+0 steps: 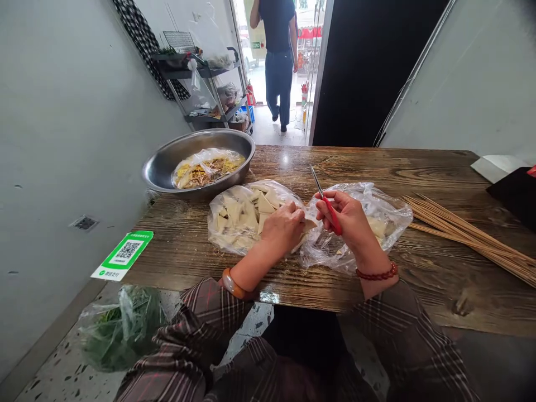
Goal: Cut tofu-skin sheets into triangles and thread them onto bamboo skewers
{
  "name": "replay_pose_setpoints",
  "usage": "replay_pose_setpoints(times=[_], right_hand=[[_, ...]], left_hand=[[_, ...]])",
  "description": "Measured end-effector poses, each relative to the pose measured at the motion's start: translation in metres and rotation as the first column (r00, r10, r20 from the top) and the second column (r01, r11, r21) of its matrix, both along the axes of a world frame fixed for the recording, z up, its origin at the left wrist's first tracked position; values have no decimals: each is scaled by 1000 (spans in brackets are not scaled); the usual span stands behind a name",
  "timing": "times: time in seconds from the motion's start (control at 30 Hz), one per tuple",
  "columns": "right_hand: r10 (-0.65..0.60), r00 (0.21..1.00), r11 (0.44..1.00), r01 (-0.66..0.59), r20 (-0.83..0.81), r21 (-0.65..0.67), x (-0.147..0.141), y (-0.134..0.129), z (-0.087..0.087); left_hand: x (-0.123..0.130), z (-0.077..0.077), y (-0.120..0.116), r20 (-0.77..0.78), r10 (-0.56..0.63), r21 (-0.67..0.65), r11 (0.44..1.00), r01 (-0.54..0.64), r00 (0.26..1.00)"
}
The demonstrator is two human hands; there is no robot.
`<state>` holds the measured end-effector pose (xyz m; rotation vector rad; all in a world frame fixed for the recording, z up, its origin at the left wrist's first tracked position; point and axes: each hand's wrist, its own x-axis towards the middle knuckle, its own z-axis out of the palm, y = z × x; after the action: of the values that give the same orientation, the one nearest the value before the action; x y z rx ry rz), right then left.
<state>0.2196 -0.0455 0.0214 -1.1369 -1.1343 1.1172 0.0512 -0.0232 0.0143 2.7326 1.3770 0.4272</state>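
Note:
My right hand (345, 216) is closed round the red handles of a pair of scissors (333, 215), whose blades point up and away from me. My left hand (285, 226) has its fingers curled, and a flat tan piece of tofu skin (309, 225) sticks out from them on the right. Under and beside that hand, a clear plastic bag holds a pile of cut tofu skin pieces (237, 215). Below my right hand lies a second crumpled clear plastic bag (391, 209) with some pale pieces inside.
A steel basin (157, 176) with bagged yellow food and sticks stands at the table's back left. Long bamboo skewers (464, 231) lie on the right. A green QR card (125, 254) is at the left edge. A person (278, 56) is in the doorway beside a shelf rack (176, 73).

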Motion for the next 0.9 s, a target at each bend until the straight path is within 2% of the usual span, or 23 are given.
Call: replay_pose_setpoints(times=[0.07, 0.13, 0.2, 0.27, 0.33, 0.43, 0.5, 0.6, 0.77, 0.9], right_hand=[[-9, 1000, 1000, 9, -3, 5, 0, 0, 0], [-22, 1000, 1000, 23, -18, 5, 1, 1, -1], [-28, 999, 1000, 28, -36, 2, 1, 2, -2], [-26, 999, 1000, 26, -43, -2, 1, 2, -3], [-21, 999, 1000, 21, -39, -5, 0, 1, -4], [-21, 999, 1000, 21, -40, 4, 0, 0, -5], [-30, 998, 999, 30, -47, 11, 0, 0, -6], [-40, 998, 999, 40, -51, 10, 1, -1, -6], [75, 993, 996, -79, -89, -48, -7, -5, -5], [116, 976, 987, -134, -186, -90, -19, -4, -5]], left_hand=[[-7, -4, 3, 181, -24, -46, 998, 33, 983], [-14, -6, 7, 430, -1, -76, 996, 37, 903], [-21, -6, 11, 663, 86, -126, 992, -2, 744], [-26, -4, 14, 809, 193, -226, 974, -9, 556], [-30, -2, 16, 873, 287, -333, 941, 52, 395], [-34, 0, 17, 905, 343, -383, 915, 129, 254], [-37, 1, 17, 922, 317, -344, 934, 94, 222], [-38, 1, 17, 931, 267, -282, 959, 22, 249], [-32, 0, 12, 940, 223, -252, 964, 89, 257], [-27, -1, 8, 930, 141, -186, 977, 102, 339]])
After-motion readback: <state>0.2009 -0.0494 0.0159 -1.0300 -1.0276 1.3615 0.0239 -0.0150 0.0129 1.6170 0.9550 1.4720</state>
